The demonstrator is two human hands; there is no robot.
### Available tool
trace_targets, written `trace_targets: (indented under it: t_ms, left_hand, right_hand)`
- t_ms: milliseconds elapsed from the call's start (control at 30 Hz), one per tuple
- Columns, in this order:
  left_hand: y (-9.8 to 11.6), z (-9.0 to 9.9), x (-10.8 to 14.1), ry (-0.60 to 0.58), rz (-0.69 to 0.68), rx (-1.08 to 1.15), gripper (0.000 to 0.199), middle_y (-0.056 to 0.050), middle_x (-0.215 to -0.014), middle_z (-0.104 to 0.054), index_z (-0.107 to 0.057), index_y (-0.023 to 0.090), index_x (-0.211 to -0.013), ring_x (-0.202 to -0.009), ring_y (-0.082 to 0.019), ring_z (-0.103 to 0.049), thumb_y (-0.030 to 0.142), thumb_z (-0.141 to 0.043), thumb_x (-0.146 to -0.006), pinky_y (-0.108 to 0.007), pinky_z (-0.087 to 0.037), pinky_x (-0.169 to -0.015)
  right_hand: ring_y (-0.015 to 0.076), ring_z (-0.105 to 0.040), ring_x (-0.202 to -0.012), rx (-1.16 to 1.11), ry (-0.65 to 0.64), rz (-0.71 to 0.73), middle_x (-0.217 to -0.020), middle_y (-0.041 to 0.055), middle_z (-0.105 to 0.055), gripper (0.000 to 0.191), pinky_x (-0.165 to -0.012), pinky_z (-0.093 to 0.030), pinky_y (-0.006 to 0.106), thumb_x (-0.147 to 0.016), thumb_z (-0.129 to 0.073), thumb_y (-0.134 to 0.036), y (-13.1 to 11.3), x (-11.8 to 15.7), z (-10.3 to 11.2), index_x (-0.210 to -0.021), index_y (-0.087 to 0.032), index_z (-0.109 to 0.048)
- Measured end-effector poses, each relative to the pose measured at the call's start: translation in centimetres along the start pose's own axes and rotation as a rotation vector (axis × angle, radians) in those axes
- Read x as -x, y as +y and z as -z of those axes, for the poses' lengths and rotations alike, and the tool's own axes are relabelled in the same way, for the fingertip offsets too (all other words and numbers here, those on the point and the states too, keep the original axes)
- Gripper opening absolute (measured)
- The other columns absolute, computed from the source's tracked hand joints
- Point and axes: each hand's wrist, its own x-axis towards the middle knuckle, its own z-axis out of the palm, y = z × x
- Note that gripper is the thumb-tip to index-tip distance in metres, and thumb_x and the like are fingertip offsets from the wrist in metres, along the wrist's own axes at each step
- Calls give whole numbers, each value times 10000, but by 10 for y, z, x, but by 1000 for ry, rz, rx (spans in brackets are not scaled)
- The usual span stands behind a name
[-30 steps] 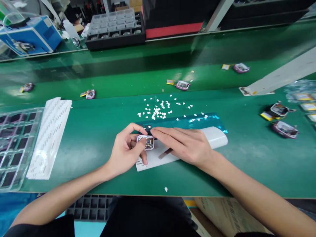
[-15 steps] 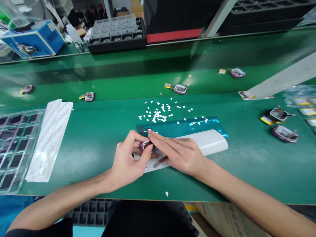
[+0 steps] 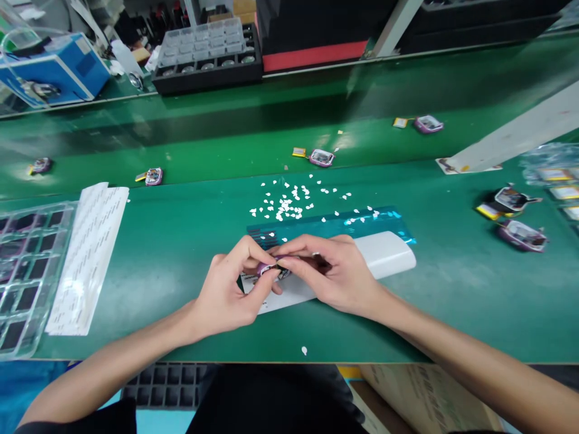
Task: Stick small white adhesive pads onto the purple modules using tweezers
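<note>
A small purple device housing [image 3: 263, 269] with electronics inside is held over the white sheet at the middle of the bench. My left hand [image 3: 235, 283] is closed on its left side, thumb in front and fingers behind. From the right, my right hand [image 3: 341, 274] pinches at the housing's upper edge with thumb and forefinger. Something dark shows under its curled fingers; I cannot make out what it is. Below both hands lies a white backing sheet [image 3: 384, 256] with a curled right end. A bluish clear film [image 3: 316, 224] lies just behind it.
Small white stickers [image 3: 284, 208] are scattered behind the film. Open purple housings [image 3: 522, 235] with yellow batteries lie right; another housing [image 3: 322, 158] sits on the back ledge. A clear compartment tray [image 3: 34, 271] and white printed strips [image 3: 88, 259] lie left. A slanted white post [image 3: 515, 132] stands right.
My right hand has gone from flat, extended fingers over the housing to a thumb-and-finger pinch at its edge. The brownish strip-like tool seen under that hand no longer shows plainly. My left hand keeps its hold.
</note>
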Motion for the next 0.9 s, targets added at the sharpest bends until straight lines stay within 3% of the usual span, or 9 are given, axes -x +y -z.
trace_targets:
  t_ms: [200,367,467,567,667,733,800,900]
  left_hand:
    - [7,-2,-1,5,186,298,139,9,-694,-726,-462,208,-910,-535,-164,-744,208,-596,-948,-224,-568,-496]
    - [4,-4,-2,9,184,250,150,23,-650,-711,-462,209,-918,-546,-151,-736,205,-610,-937,-213,-541,-514]
    - [3,-1,-5,-7,168,167,163,43,-611,-693,-470,211,-943,-509,-117,-674,212,-632,-922,-217,-524,-534]
    - [12,14,-12,-82,182,24,141,42,-626,-674,-529,198,-901,-470,-86,-571,259,-655,-911,-201,-407,-455]
    - [27,38,-17,-363,154,-296,121,46,-611,-639,-625,191,-826,-494,-86,-510,269,-660,-912,-224,-338,-474]
    - [34,50,-18,-541,134,-517,115,55,-595,-613,-655,206,-828,-504,-98,-492,265,-641,-926,-245,-329,-511]
    - [34,55,-17,-599,121,-689,96,42,-647,-630,-652,214,-857,-568,-131,-537,278,-636,-926,-264,-345,-556]
    - [26,52,-17,-609,145,-839,102,0,-744,-667,-628,207,-884,-696,-201,-606,303,-659,-900,-288,-368,-599]
  right_hand:
    - [64,-380,-459,43,-53,11,-539,-49,-518,361,-421,-293,211,-1021,-494,-299,3,-1,1,-736,-162,-669]
    - [66,-428,-463,8,-45,-33,-605,-36,-603,271,-417,-319,207,-985,-585,-366,4,-1,-1,-857,-155,-696]
    - [80,-512,-480,101,-33,-41,-662,-18,-664,268,-441,-382,216,-997,-583,-380,3,2,-1,-881,-172,-705]
    - [105,-611,-570,353,22,243,-755,2,-715,241,-503,-458,226,-1045,-476,-263,4,5,2,-987,-188,-697]
    - [185,-669,-743,540,71,607,-873,86,-724,382,-594,-533,301,-1070,-308,-266,5,6,7,-1057,-158,-674]
    - [224,-635,-711,625,49,685,-813,115,-695,507,-592,-531,365,-1075,-218,-318,4,5,10,-963,-151,-684]
    - [207,-594,-631,638,6,606,-710,84,-661,551,-579,-519,365,-1083,-206,-342,3,4,11,-863,-177,-683]
    - [140,-618,-597,388,-49,280,-724,26,-698,433,-582,-523,286,-1086,-341,-336,3,3,8,-907,-186,-705]
